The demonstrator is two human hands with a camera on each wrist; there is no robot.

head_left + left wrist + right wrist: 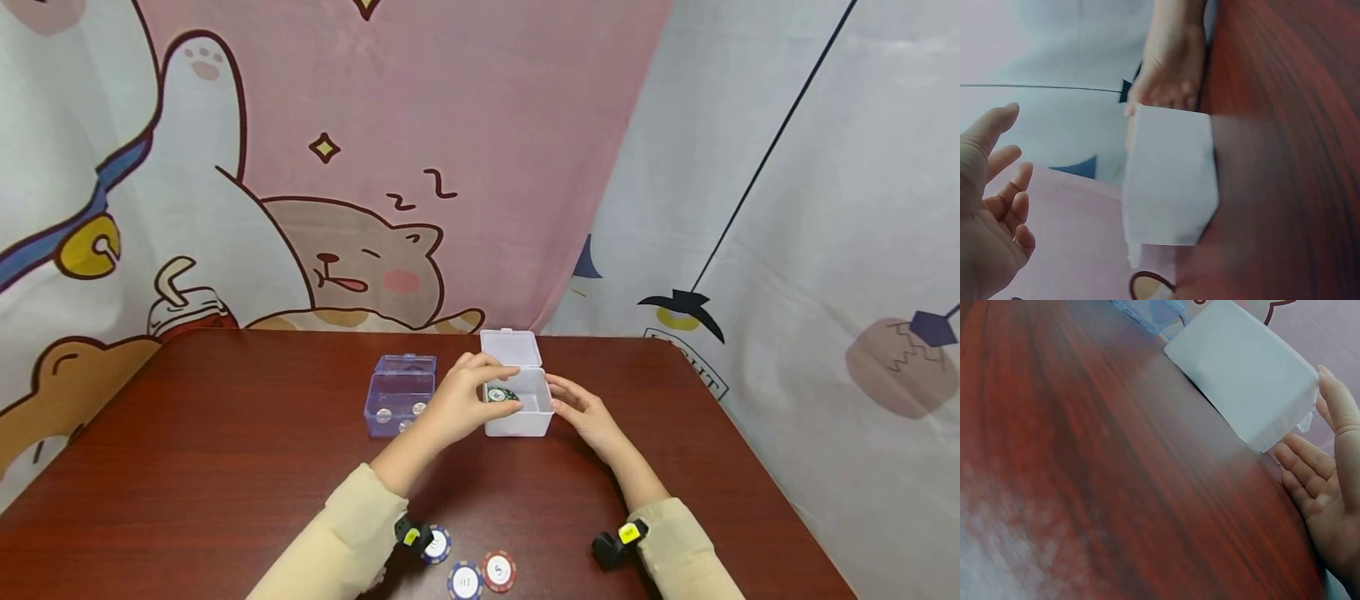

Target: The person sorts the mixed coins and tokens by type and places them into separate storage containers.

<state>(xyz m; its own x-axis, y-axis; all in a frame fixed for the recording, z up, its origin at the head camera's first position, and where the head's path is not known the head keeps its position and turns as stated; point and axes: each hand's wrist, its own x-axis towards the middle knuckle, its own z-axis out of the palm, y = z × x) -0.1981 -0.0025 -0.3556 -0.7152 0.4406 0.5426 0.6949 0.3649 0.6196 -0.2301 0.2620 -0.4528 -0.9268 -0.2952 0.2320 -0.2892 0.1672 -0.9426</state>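
A white lidded box stands on the table with its lid tipped back. Inside it shows a green-and-black poker chip. Over the box's left side hovers my left hand, thumb and fingers spread apart; in the left wrist view the hand holds nothing. My right hand rests its fairly straight fingers along the box's right wall, thumb at the front corner. In the right wrist view the thumb touches the white box at its upper edge.
Left of the white box, a translucent blue box stands with its lid up and silver coins inside. Near the table's front lie a red poker chip and two blue poker chips, one partly behind the left wrist camera. A printed curtain hangs behind.
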